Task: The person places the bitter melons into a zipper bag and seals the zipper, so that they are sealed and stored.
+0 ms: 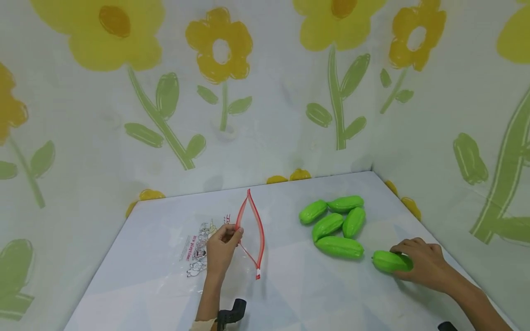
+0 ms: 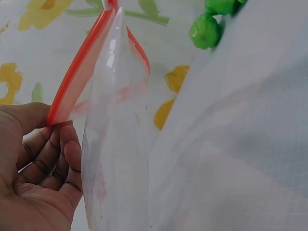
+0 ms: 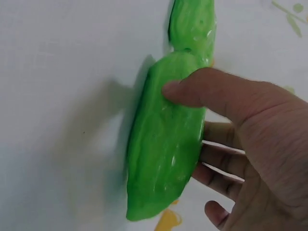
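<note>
My left hand (image 1: 225, 243) pinches one edge of the red zip rim of a clear plastic zip bag (image 1: 262, 234). The bag's mouth gapes, and printed drawings (image 1: 198, 253) show on its body to the left. In the left wrist view, thumb and fingertips meet on the red strip (image 2: 72, 86). On the right, my right hand (image 1: 424, 262) grips a glossy green ridged gourd (image 1: 389, 261), which lies at the table. The right wrist view has the thumb on top of this gourd (image 3: 166, 139) and fingers along its far side; another gourd (image 3: 193, 24) sits just beyond its tip.
Several more green gourds (image 1: 339, 247) lie grouped on the table right of the bag. The pale table (image 1: 136, 266) meets a wall (image 1: 265, 115) printed with yellow flowers at its back edge. Another flowered wall (image 1: 439, 184) stands close along the right side.
</note>
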### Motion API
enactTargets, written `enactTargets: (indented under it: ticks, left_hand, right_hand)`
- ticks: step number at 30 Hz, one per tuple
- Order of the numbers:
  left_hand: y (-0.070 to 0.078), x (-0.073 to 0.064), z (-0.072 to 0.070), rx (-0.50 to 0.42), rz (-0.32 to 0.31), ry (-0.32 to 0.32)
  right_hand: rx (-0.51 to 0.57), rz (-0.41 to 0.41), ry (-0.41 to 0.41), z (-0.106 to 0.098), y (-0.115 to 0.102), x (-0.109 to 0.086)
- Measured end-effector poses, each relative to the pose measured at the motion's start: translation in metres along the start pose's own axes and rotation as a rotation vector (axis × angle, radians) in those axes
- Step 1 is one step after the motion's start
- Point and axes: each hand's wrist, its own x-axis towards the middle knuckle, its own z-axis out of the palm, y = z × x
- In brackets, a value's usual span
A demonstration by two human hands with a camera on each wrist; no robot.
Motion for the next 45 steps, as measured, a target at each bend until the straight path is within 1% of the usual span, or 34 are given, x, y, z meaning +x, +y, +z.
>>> enactTargets:
  ticks: [4, 7, 9, 12, 16, 20, 22, 27, 30, 35, 41, 45]
  left_hand:
    - [0.001, 0.0, -0.001, 0.004, 0.011, 0.007]
    - [0.0, 0.001, 0.0, 0.001, 0.014, 0.004]
    - [-0.001, 0.001, 0.0, -0.004, 0.011, 0.0]
    - [-0.002, 0.002, 0.001, -0.005, 0.008, 0.002]
    - [-0.002, 0.002, 0.001, -0.006, 0.018, 0.008]
    - [-0.003, 0.002, 0.002, -0.011, 0.023, 0.007]
    - [-0.003, 0.001, 0.002, -0.008, 0.026, 0.008]
    - [-0.002, 0.001, 0.002, 0.008, 0.036, 0.014]
    - [-0.002, 0.001, 0.002, 0.011, 0.039, 0.015]
    - [-0.002, 0.0, 0.004, 0.019, 0.036, 0.014]
    - [-0.003, 0.001, 0.006, 0.044, 0.062, 0.011]
    - [-0.003, 0.0, 0.006, 0.042, 0.044, 0.014]
  right_hand:
    - [0.02, 0.002, -0.004, -0.004, -0.002, 0.001]
    - [0.068, 0.022, 0.019, -0.009, -0.006, 0.004]
    - [0.121, 0.042, 0.026, -0.014, -0.012, 0.006]
    - [0.21, 0.075, 0.024, -0.022, -0.025, 0.011]
    - [0.317, 0.121, 0.02, -0.031, -0.049, 0.022]
    - [0.403, 0.139, 0.023, -0.034, -0.07, 0.036]
    - [0.461, 0.137, 0.009, -0.034, -0.082, 0.044]
    - [0.626, 0.141, -0.038, -0.031, -0.11, 0.065]
    - [0.698, 0.151, -0.06, -0.026, -0.124, 0.079]
    - [0.743, 0.171, -0.096, -0.017, -0.145, 0.098]
    - [0.847, 0.191, -0.148, -0.012, -0.17, 0.119]
    - [0.875, 0.201, -0.161, -0.004, -0.188, 0.133]
